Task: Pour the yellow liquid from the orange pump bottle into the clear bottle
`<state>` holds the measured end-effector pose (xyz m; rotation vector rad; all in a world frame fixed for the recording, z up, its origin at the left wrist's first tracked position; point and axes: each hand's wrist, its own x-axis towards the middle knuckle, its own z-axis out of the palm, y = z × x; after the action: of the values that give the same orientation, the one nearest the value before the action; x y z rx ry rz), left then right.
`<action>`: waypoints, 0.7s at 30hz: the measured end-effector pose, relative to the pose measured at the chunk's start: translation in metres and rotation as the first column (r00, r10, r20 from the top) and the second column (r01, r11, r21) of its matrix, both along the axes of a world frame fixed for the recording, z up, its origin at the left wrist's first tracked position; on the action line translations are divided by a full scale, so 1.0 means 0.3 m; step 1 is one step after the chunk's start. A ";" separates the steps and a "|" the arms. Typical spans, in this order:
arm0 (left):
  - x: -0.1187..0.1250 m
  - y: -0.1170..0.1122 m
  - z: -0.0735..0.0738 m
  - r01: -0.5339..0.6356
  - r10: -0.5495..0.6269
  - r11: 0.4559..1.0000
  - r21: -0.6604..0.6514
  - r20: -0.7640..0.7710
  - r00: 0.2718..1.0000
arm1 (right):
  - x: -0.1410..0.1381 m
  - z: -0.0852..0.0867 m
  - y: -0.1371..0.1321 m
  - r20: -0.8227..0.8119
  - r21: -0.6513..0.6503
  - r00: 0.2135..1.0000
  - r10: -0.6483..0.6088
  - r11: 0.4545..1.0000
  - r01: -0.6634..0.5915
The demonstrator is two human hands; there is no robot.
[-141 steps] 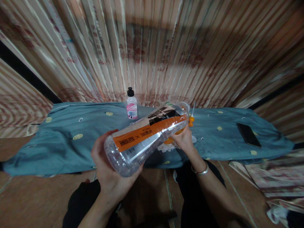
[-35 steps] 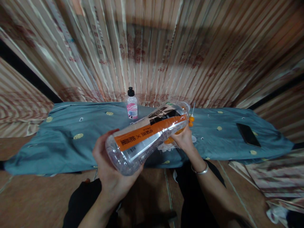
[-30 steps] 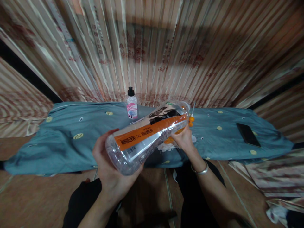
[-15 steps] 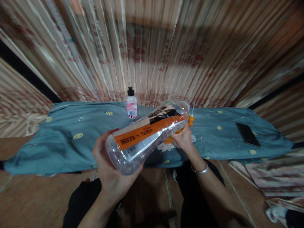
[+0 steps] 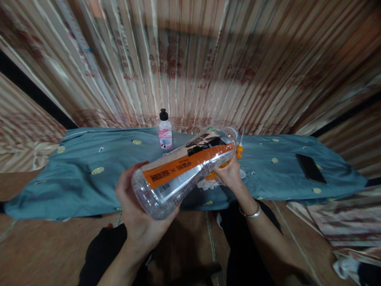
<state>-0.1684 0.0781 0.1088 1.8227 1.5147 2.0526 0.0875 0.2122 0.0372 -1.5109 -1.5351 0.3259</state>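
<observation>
A large clear plastic bottle [image 5: 184,171] with an orange, white and black label is held slanting over the cloth, its base toward me and its neck end to the far right. My left hand [image 5: 143,214] is wrapped around the base. Below the neck end, my right hand [image 5: 230,176] is closed, a silver bangle on its wrist. Orange parts [image 5: 212,175] show beside its thumb, mostly hidden by the bottle and hand. I cannot make out what the right fingers grip. Just past them is an orange pump top [image 5: 239,149] with a pale tube.
A small clear bottle [image 5: 165,137] with a black cap and pink label stands behind, left of centre. A white lacy piece [image 5: 208,184] lies under the orange parts. At the right rests a black phone [image 5: 310,168] on the blue-green cloth [image 5: 77,171]. Pleated curtains [image 5: 190,59] hang behind.
</observation>
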 end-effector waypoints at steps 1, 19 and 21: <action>0.003 0.003 -0.002 -0.002 0.001 1.000 0.028 0.007 1.000 | 0.001 -0.001 0.000 0.002 -0.001 1.000 -0.002 1.000 0.002; 0.001 0.002 0.002 -0.009 0.010 1.000 0.020 -0.013 1.000 | 0.004 -0.012 0.003 0.013 0.001 1.000 0.019 1.000 -0.019; 0.006 0.002 0.000 -0.016 0.016 1.000 -0.016 0.059 0.998 | 0.004 -0.009 0.001 0.010 -0.006 1.000 0.027 1.000 -0.027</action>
<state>-0.1665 0.0786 0.1088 1.7339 1.5308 2.0763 0.0886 0.2127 0.0344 -1.4993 -1.5649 0.3391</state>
